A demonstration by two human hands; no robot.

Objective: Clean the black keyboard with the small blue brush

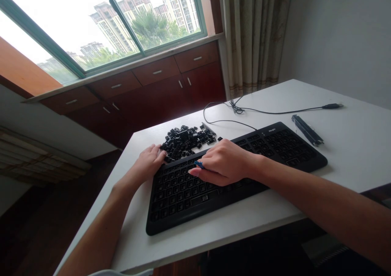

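A black keyboard [183, 211] lies at a slant on the white table, its key wells bare of keycaps. Over its middle, my right hand [226, 162] is closed around a small blue tool [199, 164], of which only a short end shows between thumb and fingers; its kind is hidden. My left hand [148, 162] rests at the keyboard's upper left corner, fingers apart and stretched toward a heap of loose black keycaps [180, 141]. Its fingertips reach the heap's near left edge, and no held object shows in them.
From the keyboard's back edge a black cable [275, 112] runs to a USB plug [332, 106]. A long dark strip [307, 129] lies right of the keyboard on the white table [351, 145]. Cabinets [152, 93] stand beyond, under a window, beside a curtain [253, 36].
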